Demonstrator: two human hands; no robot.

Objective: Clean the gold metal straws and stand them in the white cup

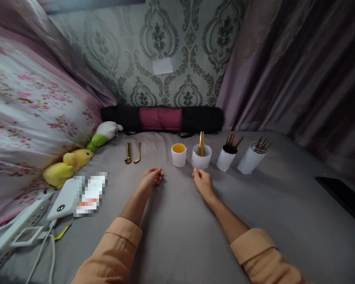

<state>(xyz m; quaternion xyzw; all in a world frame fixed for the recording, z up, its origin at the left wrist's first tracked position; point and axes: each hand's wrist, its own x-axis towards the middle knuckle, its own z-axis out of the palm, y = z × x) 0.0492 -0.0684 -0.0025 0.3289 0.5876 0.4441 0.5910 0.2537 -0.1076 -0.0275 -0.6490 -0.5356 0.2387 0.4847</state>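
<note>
My left hand, fingers curled in, rests on the grey sheet with nothing visible in it. Beyond it lie several slim gold tools with bent ends that look like tweezers, and one more gold tool slightly apart. My right hand is closed, with nothing showing from it, just in front of a white cup. Upright in that cup stand gold tweezers, points up. To its left is a white cup with a yellow inside.
Right of the cups stand a white-wrapped cup and a white-wrapped jar, both with brown sticks. A phone lies far right. At left are plush toys, a power bank and a power strip. A rolled bag lies behind.
</note>
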